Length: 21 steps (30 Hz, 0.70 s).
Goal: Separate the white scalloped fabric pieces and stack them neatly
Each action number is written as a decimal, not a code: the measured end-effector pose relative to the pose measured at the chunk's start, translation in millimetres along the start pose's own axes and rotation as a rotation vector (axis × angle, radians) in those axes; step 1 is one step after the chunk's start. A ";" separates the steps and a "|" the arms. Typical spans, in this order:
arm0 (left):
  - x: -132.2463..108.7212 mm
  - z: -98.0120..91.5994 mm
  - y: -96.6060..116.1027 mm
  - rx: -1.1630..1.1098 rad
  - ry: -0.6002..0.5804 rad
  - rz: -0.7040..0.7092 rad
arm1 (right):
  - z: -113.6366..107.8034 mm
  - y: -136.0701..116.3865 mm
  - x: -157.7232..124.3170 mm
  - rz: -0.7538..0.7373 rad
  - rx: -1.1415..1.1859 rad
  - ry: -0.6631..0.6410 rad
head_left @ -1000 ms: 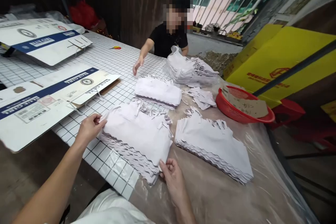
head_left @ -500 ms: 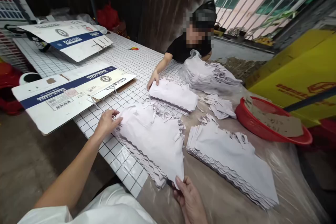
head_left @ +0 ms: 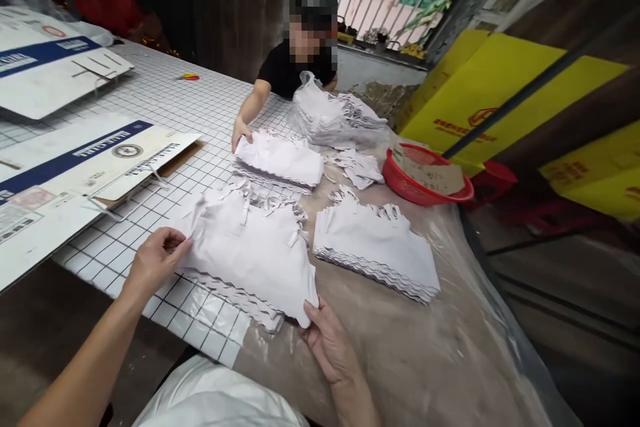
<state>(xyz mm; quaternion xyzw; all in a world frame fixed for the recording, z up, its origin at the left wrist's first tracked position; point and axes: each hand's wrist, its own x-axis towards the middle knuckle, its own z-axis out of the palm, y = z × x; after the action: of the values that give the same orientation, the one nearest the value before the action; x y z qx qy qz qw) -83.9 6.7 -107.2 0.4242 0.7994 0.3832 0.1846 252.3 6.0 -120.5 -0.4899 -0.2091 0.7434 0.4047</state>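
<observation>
White cut fabric pieces with wavy lower edges and narrow strips along the far side lie in front of me. My left hand pinches their left edge between thumb and fingers. At the near right corner, my right hand grips the fabric with the thumb on top. More wavy-edged layers show beneath, offset from the top ones; how many layers I hold cannot be made out. A neat stack of similar white pieces lies to the right, apart from my hands.
Across the table, a co-worker's hand rests on another white stack. Behind it is a plastic-wrapped pile. A red basket holds cardboard. Printed cardboard sheets lie left; scissors lie farther back.
My view has turned right, so everything sits farther left in the picture. Both my hands still hold the fabric's left edge and near right corner. The co-worker's hand stays on its stack.
</observation>
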 end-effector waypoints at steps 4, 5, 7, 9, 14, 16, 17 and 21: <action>-5.0 -4.2 -2.5 -0.091 -0.047 -0.090 | -6.1 -3.6 -15.6 -0.056 -0.024 -0.056; -7.8 -3.1 -4.3 -0.120 -0.053 -0.104 | -8.4 -2.9 -17.9 -0.045 -0.032 -0.055; -14.4 2.6 -8.7 -0.175 -0.078 -0.130 | -12.5 0.5 -19.5 -0.012 -0.057 -0.049; -20.6 11.4 -12.8 -0.194 -0.101 -0.141 | -15.3 5.0 -17.9 0.020 -0.086 -0.054; -26.3 24.3 -12.3 -0.153 -0.111 -0.133 | -16.1 9.1 -14.3 0.049 -0.148 -0.045; -26.9 18.7 -8.6 -0.216 -0.214 -0.154 | -16.8 6.3 -17.1 0.029 -0.164 -0.046; -27.8 13.2 -7.0 -0.258 -0.288 -0.168 | -18.0 4.6 -19.5 0.014 -0.175 -0.052; -37.5 -18.6 -7.5 -0.310 -0.573 -0.228 | -29.1 3.8 -32.2 0.009 -0.288 -0.071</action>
<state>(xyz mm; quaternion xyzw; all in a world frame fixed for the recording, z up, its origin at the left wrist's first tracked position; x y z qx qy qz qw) -78.1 -35.1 -102.2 0.3895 0.6895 0.3423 0.5056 283.1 -24.6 -117.8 -0.5170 -0.3254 0.7245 0.3192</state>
